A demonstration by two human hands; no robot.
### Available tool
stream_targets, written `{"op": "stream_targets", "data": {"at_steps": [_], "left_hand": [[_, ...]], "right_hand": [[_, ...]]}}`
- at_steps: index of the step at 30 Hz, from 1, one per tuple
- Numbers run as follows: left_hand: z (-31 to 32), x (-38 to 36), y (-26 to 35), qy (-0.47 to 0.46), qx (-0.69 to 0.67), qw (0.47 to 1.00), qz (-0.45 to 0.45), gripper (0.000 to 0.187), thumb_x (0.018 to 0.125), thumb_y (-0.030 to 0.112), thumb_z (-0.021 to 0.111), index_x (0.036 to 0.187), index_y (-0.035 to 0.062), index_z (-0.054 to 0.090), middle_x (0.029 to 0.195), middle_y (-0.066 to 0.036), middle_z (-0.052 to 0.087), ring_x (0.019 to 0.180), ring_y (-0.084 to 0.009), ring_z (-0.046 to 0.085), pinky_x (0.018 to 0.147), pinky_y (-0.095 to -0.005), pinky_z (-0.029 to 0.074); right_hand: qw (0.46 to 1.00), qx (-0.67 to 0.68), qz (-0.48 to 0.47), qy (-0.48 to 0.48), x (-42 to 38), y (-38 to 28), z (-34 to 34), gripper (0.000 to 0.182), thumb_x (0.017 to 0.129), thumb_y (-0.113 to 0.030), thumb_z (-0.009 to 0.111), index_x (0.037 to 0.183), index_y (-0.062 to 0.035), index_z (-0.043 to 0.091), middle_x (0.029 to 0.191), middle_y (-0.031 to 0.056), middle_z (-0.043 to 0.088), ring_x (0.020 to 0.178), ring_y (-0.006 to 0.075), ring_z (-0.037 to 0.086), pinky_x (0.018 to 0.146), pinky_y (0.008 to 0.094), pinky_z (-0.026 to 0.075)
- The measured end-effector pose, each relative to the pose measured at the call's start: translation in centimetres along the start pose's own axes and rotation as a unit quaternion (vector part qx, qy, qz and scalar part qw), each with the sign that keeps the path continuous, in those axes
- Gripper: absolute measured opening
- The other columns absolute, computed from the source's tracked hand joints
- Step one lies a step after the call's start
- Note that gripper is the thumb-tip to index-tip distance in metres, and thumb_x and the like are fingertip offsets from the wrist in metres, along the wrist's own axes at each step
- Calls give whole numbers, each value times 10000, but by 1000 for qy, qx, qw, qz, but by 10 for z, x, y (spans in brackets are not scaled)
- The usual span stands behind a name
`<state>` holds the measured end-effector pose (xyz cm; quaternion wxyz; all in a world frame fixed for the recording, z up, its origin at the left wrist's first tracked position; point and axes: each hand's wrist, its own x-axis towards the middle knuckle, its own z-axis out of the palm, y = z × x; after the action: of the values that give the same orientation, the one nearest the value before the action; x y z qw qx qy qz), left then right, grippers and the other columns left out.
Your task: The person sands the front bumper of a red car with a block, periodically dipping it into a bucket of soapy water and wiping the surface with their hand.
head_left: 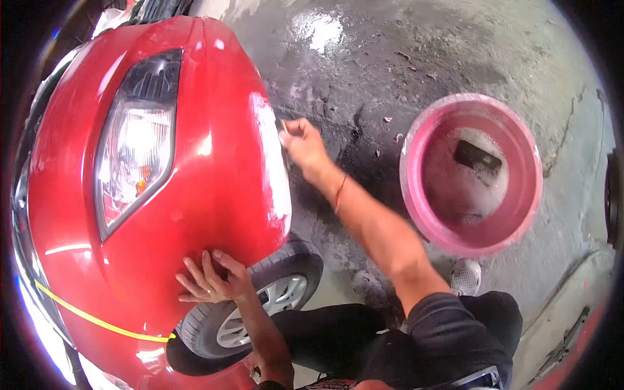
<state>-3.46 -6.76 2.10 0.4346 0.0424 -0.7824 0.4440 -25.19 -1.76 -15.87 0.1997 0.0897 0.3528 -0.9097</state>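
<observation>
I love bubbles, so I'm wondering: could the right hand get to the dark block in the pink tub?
Probably yes: the dark block shows in the open pink tub. But the right hand is at the red car, pinching something thin, so it may need freeing first.

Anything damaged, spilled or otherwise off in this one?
Yes. The red bumper has a ragged whitish patch along its outer edge, by the right hand, breaking up the glossy red; whether paint is missing or covered, I can't tell. The floor is wet, perhaps from spillage, with small debris scattered on it.
</observation>
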Motion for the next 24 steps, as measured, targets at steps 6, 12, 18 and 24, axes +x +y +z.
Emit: {"op": "stream_targets", "data": {"at_steps": [6,12,18,24], "left_hand": [[-5,5,5,9,-28,999,-34,134,888,224,713,970,128,756,1226,-9,698,1323,-288,511,1192,-581,131],[2,-3,-4,47,-68,996,-20,120,892,208,680,953,123,739,1156,-22,720,1244,-311,576,1192,-580,157],[-5,1,-3,32,-75,996,-28,103,892,211,684,935,130,731,1098,-24,727,1175,-305,619,1188,-573,190],[-2,2,-4,56,-96,994,-24,91,882,205,697,930,135,730,1062,-13,734,1168,-292,622,1192,-565,187]], "right_hand": [[992,23,116,34,-38,-24,-12,334,893,-114,693,1209,-15,648,944,85,692,772,148,631,707,313,531],[981,-69,-90,156,-130,46,16,401,923,-194,641,1246,43,626,1164,206,700,1104,246,665,956,351,495],[993,-14,49,107,-59,38,5,356,948,-195,614,1205,52,620,1064,163,706,955,198,657,865,332,510],[986,-105,-62,116,-141,81,3,272,970,-139,593,1167,48,599,1068,114,682,984,171,621,919,341,493]]}}
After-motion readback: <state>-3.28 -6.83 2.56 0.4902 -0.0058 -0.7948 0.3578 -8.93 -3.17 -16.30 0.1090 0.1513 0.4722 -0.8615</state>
